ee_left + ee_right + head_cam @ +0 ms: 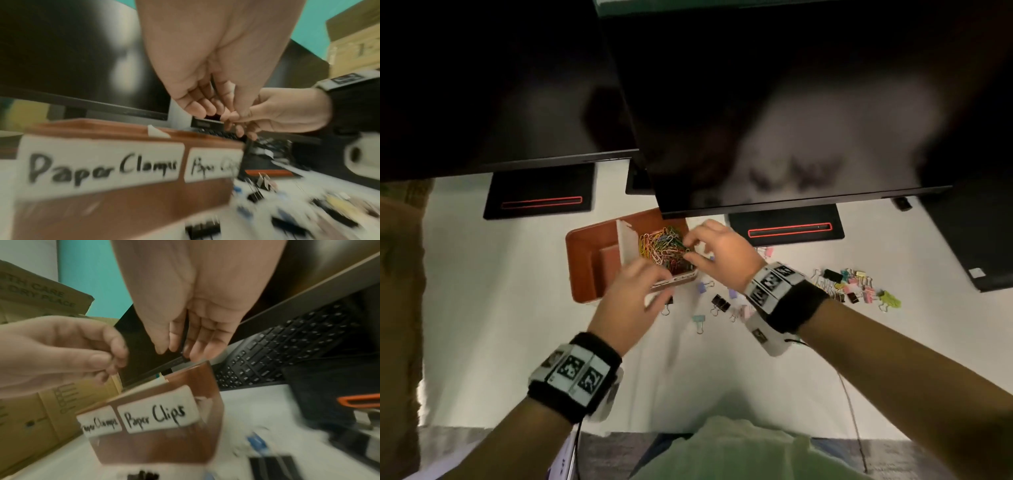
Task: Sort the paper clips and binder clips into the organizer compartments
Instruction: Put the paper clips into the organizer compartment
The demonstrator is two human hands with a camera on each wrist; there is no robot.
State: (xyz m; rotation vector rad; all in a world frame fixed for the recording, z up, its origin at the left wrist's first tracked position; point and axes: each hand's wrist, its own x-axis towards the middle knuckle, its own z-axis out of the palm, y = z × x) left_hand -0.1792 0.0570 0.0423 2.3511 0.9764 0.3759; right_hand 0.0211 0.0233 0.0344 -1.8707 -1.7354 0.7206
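The white bench (482, 308) carries everything, with two dark monitors (791, 102) hanging over its far edge. On it sits the brown organizer (585, 253), its near wall labelled "Paper Clamps" on the left and "Paper Clips" on the right, so each compartment's purpose reads from the sitter's side. A white divider (627, 246) keeps the two apart. The right compartment already holds a heap of coloured paper clips (664, 250); the left one looks unfilled. The binder clips (856, 286) lie loose on the bench to the right of the organizer, some just beside its near corner, still unsorted.

Both hands hover over the clip heap. The right hand (717, 255) has its fingers curled down toward the heap, the left hand (635, 294) curls near the organizer's front wall. Blur hides whether either pinches anything; I cannot tell.
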